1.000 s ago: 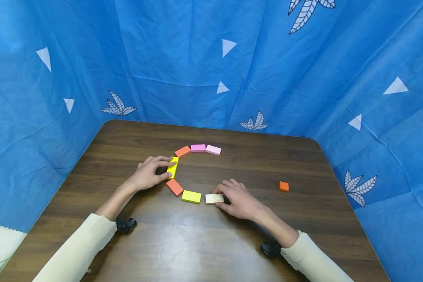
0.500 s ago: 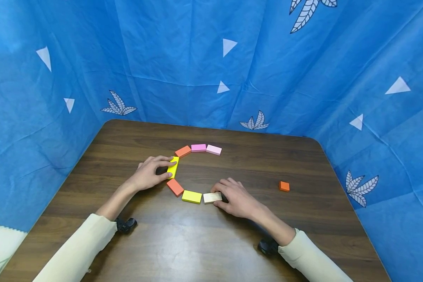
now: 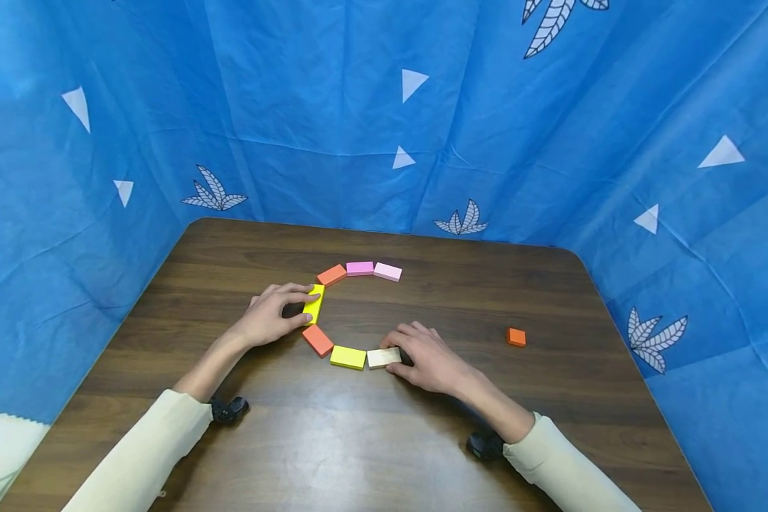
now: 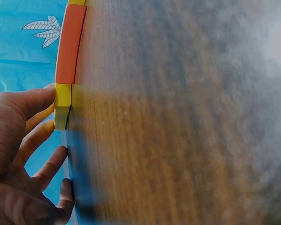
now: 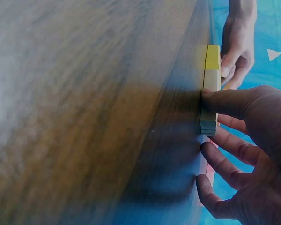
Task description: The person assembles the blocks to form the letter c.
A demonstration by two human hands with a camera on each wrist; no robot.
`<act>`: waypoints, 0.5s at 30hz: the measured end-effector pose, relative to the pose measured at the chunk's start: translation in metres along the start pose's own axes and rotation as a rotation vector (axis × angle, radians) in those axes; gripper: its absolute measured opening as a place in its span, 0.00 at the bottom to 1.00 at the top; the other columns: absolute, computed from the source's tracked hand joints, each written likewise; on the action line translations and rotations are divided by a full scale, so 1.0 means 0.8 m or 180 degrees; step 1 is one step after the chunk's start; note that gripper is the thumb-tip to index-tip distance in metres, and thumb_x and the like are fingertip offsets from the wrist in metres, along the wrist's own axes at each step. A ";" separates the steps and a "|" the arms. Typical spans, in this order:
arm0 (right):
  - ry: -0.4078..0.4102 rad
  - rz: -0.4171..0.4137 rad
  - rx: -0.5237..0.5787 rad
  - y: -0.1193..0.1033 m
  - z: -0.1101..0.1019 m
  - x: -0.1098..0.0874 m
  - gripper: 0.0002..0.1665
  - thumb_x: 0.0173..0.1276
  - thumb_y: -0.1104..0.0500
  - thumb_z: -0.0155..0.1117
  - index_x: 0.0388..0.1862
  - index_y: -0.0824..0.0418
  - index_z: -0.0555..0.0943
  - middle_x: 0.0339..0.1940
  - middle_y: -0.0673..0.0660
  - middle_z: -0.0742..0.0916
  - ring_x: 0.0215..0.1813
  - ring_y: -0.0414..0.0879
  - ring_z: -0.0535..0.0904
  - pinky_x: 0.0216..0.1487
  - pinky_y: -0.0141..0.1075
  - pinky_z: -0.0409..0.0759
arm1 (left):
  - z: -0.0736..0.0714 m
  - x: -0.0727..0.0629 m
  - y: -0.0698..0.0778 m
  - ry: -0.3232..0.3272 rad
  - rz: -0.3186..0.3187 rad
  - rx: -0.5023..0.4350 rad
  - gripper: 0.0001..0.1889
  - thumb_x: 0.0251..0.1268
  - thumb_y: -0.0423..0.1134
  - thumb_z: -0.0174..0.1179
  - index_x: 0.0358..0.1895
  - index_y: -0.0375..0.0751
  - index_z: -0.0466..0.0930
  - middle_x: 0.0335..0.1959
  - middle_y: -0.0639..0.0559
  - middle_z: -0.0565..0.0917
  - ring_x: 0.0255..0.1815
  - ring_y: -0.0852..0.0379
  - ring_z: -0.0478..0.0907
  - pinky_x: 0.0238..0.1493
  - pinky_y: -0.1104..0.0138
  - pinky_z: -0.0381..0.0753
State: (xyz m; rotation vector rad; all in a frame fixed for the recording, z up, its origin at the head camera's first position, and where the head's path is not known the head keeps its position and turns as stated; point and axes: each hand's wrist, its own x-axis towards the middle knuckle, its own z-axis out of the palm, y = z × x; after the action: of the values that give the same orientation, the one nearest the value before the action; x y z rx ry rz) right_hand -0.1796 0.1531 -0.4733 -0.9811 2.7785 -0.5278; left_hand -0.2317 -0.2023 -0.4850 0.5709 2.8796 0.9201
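My right hand point(image 3: 425, 358) pinches a pale wooden block point(image 3: 382, 358) between thumb and fingers; it lies flat, with its left end right at a yellow block point(image 3: 348, 357). In the right wrist view, the thumb presses the side of the wooden block point(image 5: 210, 79). My left hand point(image 3: 270, 313) holds another yellow block point(image 3: 314, 304), thumb near its lower end and fingers across its upper part. From that block the row curves on through an orange-red block point(image 3: 318, 340) below and an orange one point(image 3: 332, 275) above. The left wrist view shows the thumb beside the held yellow block point(image 4: 62, 101).
A magenta block point(image 3: 360, 269) and a light pink block point(image 3: 387, 272) end the arc at the top. One orange block point(image 3: 516, 337) lies apart on the right of the brown wooden table point(image 3: 486, 284). A blue curtain point(image 3: 358, 107) hangs behind the table.
My right hand has slid the wooden block slightly left, and the gap to the lower yellow block has narrowed to almost nothing. My left hand has stayed on its yellow block.
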 end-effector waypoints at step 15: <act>0.0059 -0.0041 0.0094 0.001 -0.003 -0.005 0.24 0.73 0.50 0.76 0.65 0.49 0.83 0.60 0.49 0.87 0.59 0.48 0.79 0.62 0.51 0.76 | 0.000 0.000 0.000 -0.0017 -0.0041 0.0026 0.26 0.74 0.47 0.70 0.73 0.52 0.82 0.79 0.49 0.77 0.74 0.38 0.69 0.64 0.34 0.61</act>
State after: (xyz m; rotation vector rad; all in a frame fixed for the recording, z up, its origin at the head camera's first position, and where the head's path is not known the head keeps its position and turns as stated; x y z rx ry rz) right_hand -0.1774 0.1574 -0.4713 -0.9935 2.7741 -0.5807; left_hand -0.2317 -0.2021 -0.4847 0.5538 2.8801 0.9040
